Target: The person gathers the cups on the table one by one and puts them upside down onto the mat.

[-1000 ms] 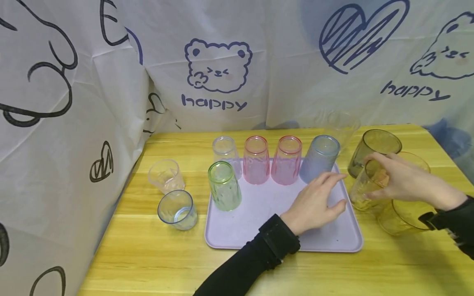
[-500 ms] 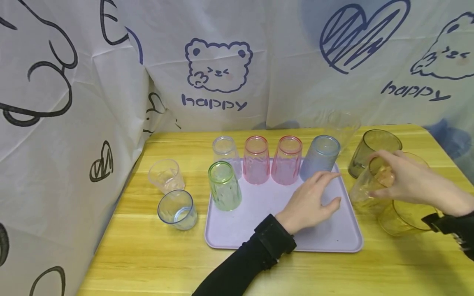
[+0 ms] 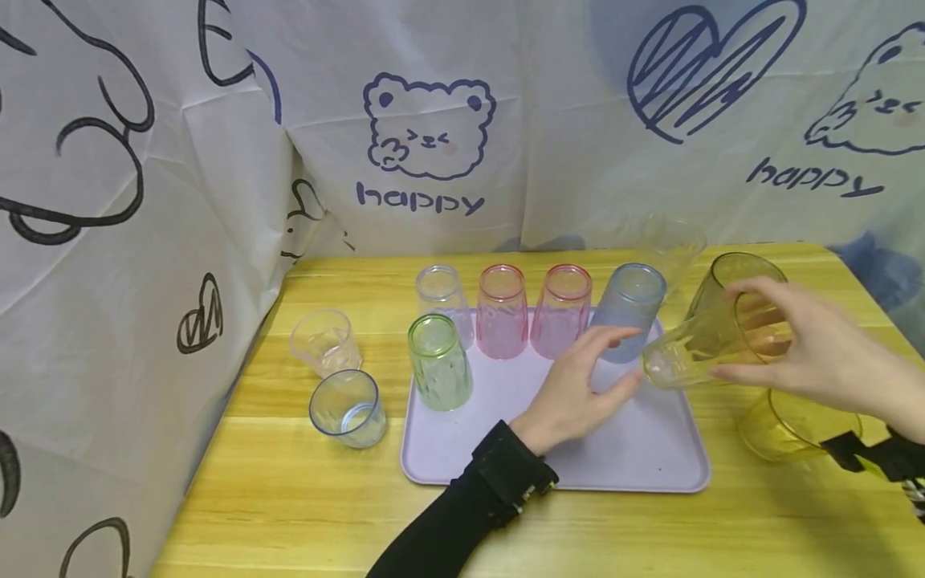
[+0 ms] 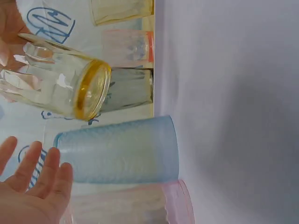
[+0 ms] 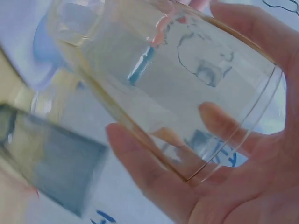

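My right hand (image 3: 831,361) grips a pale yellow, nearly clear drinking glass (image 3: 686,353) by its mouth end. The glass lies tilted in the air with its thick amber base pointing left, over the right rim of a lilac tray (image 3: 470,449). In the right wrist view, thumb and fingers wrap around the glass near its rim. My left hand (image 3: 571,393) is over the tray, its fingers spread and holding nothing, just left of the glass's base. Beside its fingertips a blue glass (image 3: 627,313) stands upside down on the tray.
Upside down on the tray are two pink glasses (image 3: 502,313), a clear one (image 3: 441,293) and a green one (image 3: 441,365). Left of it stand a clear glass (image 3: 325,341) and a blue-rimmed glass (image 3: 347,409). On the right are a grey glass (image 3: 744,269) and a yellow one (image 3: 766,429).
My right hand has lifted the pale yellow glass from the table and tipped its base leftward over the tray edge. My left hand has moved left and slightly down.
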`<state>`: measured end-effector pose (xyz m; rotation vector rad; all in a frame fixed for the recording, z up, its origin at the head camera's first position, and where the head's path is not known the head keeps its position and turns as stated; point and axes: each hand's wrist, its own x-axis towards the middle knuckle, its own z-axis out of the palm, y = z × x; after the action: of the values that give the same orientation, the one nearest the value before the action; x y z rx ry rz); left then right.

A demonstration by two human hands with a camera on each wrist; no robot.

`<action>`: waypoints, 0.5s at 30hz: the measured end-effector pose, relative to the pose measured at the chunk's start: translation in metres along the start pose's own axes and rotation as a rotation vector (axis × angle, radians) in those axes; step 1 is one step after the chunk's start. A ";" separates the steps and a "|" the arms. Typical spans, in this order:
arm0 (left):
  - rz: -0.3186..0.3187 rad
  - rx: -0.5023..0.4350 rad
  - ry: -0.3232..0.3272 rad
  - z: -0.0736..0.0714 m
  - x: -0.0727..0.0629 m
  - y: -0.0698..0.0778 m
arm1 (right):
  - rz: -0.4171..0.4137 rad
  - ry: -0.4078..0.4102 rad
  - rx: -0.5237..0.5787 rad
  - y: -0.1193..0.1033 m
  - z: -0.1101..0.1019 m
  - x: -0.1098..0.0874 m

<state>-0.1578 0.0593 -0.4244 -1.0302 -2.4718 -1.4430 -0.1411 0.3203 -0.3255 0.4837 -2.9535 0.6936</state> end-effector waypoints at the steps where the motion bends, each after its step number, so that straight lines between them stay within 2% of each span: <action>1: 0.009 -0.030 0.014 -0.002 -0.002 -0.001 | 0.003 0.005 0.049 0.000 0.002 -0.001; 9: 0.086 -0.205 0.091 -0.018 -0.015 -0.011 | 0.003 0.021 0.440 -0.006 0.035 -0.006; 15: 0.123 -0.309 0.167 -0.028 -0.023 -0.016 | -0.009 0.028 0.677 -0.011 0.061 -0.013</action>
<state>-0.1564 0.0203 -0.4301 -1.0400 -2.0770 -1.8263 -0.1251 0.2872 -0.3776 0.5081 -2.6166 1.6822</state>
